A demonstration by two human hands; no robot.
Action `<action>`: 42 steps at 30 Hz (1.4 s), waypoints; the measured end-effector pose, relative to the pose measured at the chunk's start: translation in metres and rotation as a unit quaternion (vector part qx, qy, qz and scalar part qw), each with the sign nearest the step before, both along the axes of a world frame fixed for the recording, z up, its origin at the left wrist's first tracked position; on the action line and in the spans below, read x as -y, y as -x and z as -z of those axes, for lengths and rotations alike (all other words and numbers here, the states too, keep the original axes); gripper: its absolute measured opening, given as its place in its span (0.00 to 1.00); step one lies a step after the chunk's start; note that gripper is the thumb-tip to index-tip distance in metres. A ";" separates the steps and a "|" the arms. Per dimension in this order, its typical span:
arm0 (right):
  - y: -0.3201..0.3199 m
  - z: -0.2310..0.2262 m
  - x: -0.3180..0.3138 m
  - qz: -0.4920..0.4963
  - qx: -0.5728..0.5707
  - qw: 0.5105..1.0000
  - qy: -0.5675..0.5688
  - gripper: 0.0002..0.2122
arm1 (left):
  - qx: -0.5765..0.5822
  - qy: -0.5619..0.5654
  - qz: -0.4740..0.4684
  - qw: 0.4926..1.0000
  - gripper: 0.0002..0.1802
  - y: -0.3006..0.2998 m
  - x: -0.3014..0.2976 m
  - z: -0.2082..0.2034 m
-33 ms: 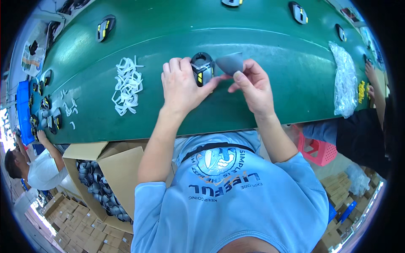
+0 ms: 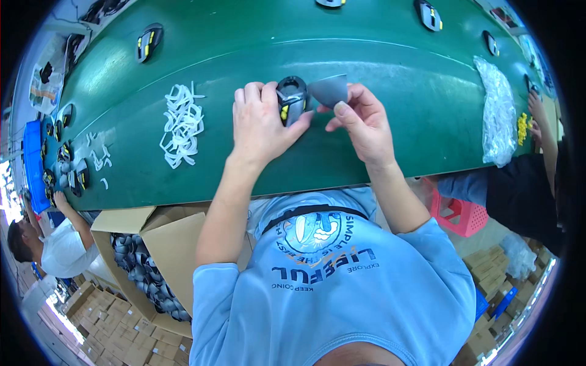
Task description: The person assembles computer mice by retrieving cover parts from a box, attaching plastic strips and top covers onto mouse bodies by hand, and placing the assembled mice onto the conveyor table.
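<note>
My left hand (image 2: 259, 120) is closed round a black and grey plastic housing (image 2: 292, 97) with yellow strips, shaped like a computer mouse. Its fingers lie along the left side and the thumb along the lower right, holding the housing against the green table. Between the thumb and fingers of my right hand (image 2: 367, 125) is a thin, curved, dark grey plastic cover (image 2: 330, 91), pinched at its right end. The cover's left tip is close to the housing's right side; I cannot tell whether they touch.
A heap of white curved strips (image 2: 183, 125) lies left on the green table (image 2: 244, 177). Similar housings (image 2: 148, 43) stand farther off. At right is a clear plastic bag (image 2: 497, 113). A carton (image 2: 174, 244) of dark covers stands below the edge; co-workers sit on both sides.
My right hand has drawn slightly away from my left thumb. The grey cover has turned a little, showing more of its broad face. The left hand stays on the housing.
</note>
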State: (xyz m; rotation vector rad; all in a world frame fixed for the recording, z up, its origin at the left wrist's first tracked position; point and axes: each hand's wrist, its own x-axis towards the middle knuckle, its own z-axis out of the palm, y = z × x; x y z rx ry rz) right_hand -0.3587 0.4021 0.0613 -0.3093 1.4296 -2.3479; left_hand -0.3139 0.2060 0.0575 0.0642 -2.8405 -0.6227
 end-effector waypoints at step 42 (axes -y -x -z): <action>0.003 0.012 0.051 -0.052 -0.464 0.852 -0.236 0.15 | 0.049 -0.497 -0.049 0.865 0.38 -0.074 0.023 -0.006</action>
